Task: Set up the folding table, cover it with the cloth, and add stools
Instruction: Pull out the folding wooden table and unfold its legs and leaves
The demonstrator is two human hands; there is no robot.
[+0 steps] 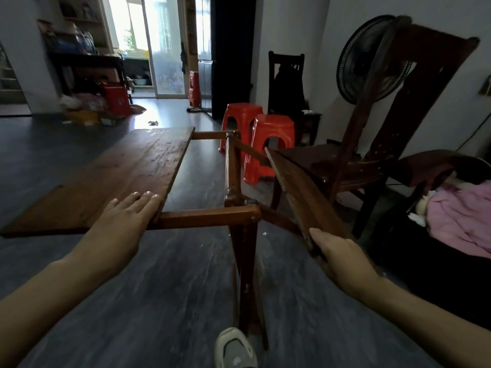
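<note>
- While the brown wooden folding counter (240, 205) stands only half opened on the grey floor (164, 288), its left leaf (119, 173) lies level on the extended side rail (207, 216). Its right leaf (300, 192) hangs tilted, with the near end low.
- The left hand (125, 216) rests flat on the inner near edge of the left leaf, fingers straight and close together, holding nothing.
- The right hand (337, 258) grips the near end of the right leaf, thumb along the top and fingers tucked under out of sight.
- The likely step in hand is raising the right leaf. One hand at one end could let the long board twist or slip and drop back against the frame.
- The dark wooden chair (372, 160) stands just beside that leaf and the two red plastic stools (271, 144) stand near its far end, so a swinging edge could knock them.
- Fingers under the leaf risk a pinch where it meets the rail.
- A white shoe (235, 349) sits close to the leg's foot, so a sliding frame could catch it.
- A pink cloth (459, 219) lies well apart on the right; whether it is the cover cannot be told.
</note>
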